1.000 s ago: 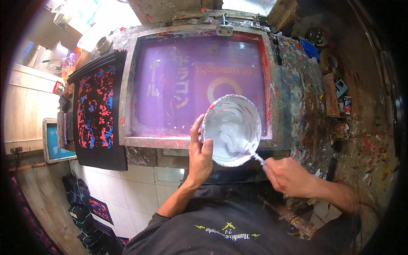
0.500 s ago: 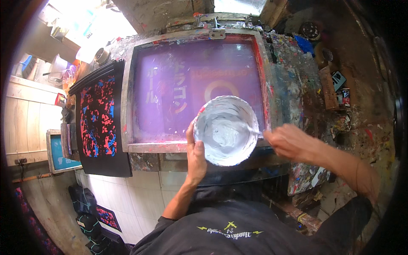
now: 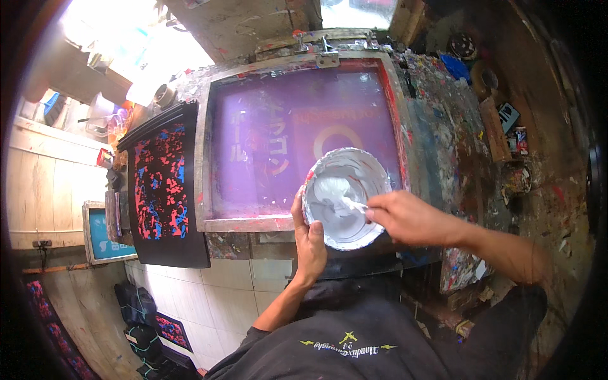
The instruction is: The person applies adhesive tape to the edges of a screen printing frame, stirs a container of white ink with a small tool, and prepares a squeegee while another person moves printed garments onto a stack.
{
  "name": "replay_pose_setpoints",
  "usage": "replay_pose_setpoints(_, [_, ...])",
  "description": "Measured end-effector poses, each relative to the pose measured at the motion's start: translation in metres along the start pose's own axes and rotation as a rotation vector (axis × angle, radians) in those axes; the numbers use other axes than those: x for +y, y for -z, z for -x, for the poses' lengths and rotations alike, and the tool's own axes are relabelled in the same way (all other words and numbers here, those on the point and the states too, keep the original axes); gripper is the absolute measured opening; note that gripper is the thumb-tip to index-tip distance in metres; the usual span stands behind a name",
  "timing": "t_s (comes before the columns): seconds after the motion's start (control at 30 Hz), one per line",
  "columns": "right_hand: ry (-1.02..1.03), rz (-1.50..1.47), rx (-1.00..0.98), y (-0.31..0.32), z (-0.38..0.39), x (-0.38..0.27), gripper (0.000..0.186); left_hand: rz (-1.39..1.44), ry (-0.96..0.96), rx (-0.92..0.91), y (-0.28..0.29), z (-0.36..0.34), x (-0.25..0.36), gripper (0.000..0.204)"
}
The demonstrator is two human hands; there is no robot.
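A round tub of thick white ink is tilted toward me over the near right part of a screen printing frame. The fingers of my left hand wrap around its left side, thumb toward me. My right hand, at the tub's right rim, is closed around a white-coated stirring stick. The stick's far end is covered with a clump of ink inside the tub. Purple mesh with pale lettering and a ring shape fills the frame.
Black printed sheets with red and blue blotches lie left of the frame. Metal clamps hold its far edge. A paint-crusted surface runs along the right, with a tape roll beyond. A small teal screen stands lower left.
My right hand has moved left, up to the tub's rim, and the stick now carries a clump of ink. The tub stays in my left hand. The whole view has shifted slightly.
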State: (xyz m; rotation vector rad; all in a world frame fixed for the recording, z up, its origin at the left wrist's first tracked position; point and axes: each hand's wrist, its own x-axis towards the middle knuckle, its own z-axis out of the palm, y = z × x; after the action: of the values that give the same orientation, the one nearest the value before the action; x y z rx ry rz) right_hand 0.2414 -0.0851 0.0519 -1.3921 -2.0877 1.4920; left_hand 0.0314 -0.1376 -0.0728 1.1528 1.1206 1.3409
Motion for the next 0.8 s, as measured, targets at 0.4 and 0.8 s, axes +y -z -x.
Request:
replay_pose_setpoints(0.4, [0.323,0.581,0.052,0.002,0.006,0.024,0.014,0.038,0.085,-0.019,0.014,-0.007,-0.003,0.076])
replay_pose_setpoints(0.8, [0.179,0.73,0.286,0.037,-0.018,-0.019,0.012,0.069,0.128,-0.064,0.013,-0.018,0.003,0.065])
